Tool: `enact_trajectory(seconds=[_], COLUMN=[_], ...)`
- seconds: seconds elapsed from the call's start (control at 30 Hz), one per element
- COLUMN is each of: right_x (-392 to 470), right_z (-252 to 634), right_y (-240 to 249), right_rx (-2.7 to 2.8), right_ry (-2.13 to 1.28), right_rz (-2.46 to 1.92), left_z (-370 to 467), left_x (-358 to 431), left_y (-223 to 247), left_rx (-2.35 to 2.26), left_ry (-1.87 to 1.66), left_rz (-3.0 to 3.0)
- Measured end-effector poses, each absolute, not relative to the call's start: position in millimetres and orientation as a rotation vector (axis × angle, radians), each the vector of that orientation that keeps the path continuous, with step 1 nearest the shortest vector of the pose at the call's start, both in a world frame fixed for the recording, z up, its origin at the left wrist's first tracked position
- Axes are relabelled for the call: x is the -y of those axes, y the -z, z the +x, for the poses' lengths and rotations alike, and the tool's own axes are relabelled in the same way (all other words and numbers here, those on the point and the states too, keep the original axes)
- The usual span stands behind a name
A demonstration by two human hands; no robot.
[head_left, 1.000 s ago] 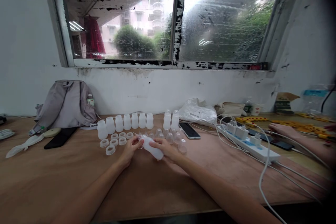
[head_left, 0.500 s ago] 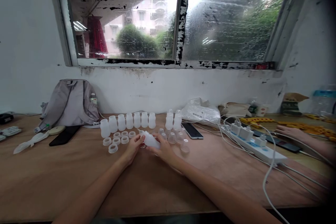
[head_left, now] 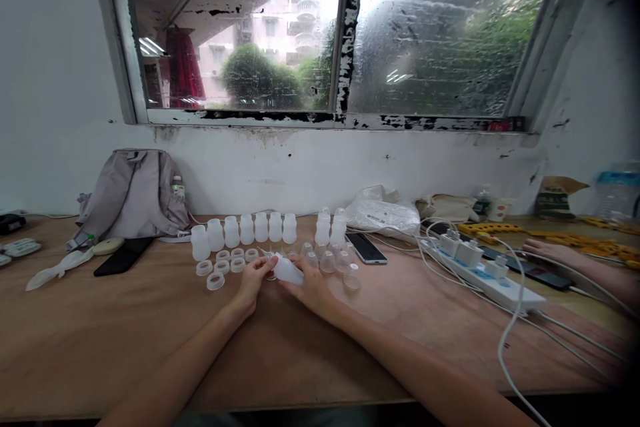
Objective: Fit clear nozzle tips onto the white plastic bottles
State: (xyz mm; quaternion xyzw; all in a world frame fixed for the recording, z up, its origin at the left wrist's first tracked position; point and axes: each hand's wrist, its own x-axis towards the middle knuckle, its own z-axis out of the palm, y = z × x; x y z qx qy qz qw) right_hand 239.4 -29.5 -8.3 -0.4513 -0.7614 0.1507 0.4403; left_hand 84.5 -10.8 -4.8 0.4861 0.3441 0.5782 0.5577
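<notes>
My right hand is wrapped around a frosted white baby bottle, which lies tilted with its neck to the left. The fingers of my left hand are closed at the neck end, where a clear nipple seems to stick out; the exact grip there is hidden. Left of my hands lie several translucent collar rings. A row of similar bottles stands behind them. On the right are several clear dome caps, and behind these, two bottles with clear tops stand upright.
A phone and a plastic bag lie right of the caps. Beyond are a power strip with trailing white cables and another person's hand. At left are a grey backpack and a black pouch-like item.
Both hands stay at nearly the same spot, with the bottle still between them. The bottle and the fingers have shifted only slightly.
</notes>
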Motion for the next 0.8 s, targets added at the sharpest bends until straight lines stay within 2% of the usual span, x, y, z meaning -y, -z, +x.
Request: enact_trajectory(seconds=[0.53,0.7,0.8], right_x=[30.9,34.5,32.5], right_z=[243.2,235.1,236.8], right_y=[0.6,3.9,3.9], right_rx=[1.752,1.606,1.693], right_ry=[-0.921,-1.137,-1.150], right_rz=[-1.052,-0.893,-0.779], left_z=[81.5,85.3,86.7], left_x=[8.4,13.3,17.9], left_y=[3.0,5.0,5.0], left_rx=[-0.880,-0.667,-0.602], left_ry=[-1.403,-1.364,-1.362], left_rz=[1.240,1.259,1.321])
